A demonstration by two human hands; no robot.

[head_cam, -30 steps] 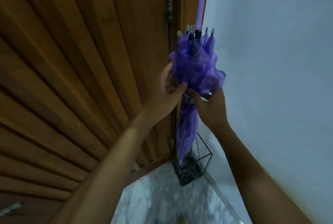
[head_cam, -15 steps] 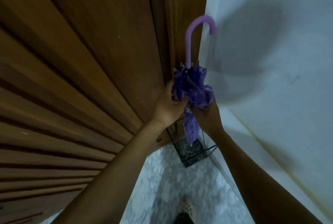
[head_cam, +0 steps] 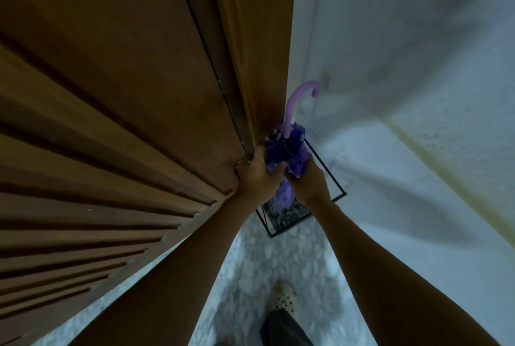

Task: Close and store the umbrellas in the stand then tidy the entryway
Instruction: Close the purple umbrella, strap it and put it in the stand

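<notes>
A folded purple umbrella point(head_cam: 288, 150) with a pale lilac hooked handle stands upright, tip down, inside a black wire stand point(head_cam: 338, 194) in the corner. My left hand point(head_cam: 262, 175) grips its bunched canopy from the left. My right hand point(head_cam: 308, 181) holds the canopy from the right. The umbrella's lower part reaches down into the stand; its tip is hidden behind my hands.
A brown wooden slatted door point(head_cam: 111, 123) fills the left side, its frame meeting a white wall point(head_cam: 418, 95) on the right. The floor is pale marble point(head_cam: 250, 276). My foot in a light perforated shoe point(head_cam: 285, 299) stands below the stand.
The umbrella has gone down into the stand with both hands still on the canopy. My view has tilted downward, so the stand and my foot show more.
</notes>
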